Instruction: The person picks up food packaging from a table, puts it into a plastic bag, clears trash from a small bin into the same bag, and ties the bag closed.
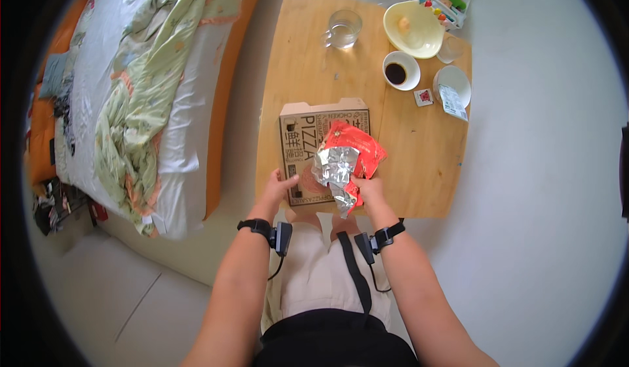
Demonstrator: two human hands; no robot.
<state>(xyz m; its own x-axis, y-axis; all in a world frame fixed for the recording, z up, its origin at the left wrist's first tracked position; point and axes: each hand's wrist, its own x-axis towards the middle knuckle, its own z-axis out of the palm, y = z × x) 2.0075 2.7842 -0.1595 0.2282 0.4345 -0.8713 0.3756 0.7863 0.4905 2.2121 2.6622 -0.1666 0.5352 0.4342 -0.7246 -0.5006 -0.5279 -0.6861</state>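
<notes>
A flat brown cardboard pizza box [296, 146] with dark print lies at the near edge of the wooden table. Over its right part is a crumpled red and silver foil packet [339, 161], which covers some of the lid. My right hand [370, 189] is closed on the packet's near right side, the thumb against the foil. At the box's near left edge is my left hand [278, 187], thumb and forefinger apart, the thumb tip reaching over the lid's edge. Its other fingers are partly hidden.
On the wooden table [419, 164] stand a glass mug [344, 29], a pale yellow bowl [424, 38], a white bowl of dark liquid [407, 62] and another white bowl [460, 82] with a packet against it. A small sachet [423, 97] lies nearby. A bed [190, 131] is left.
</notes>
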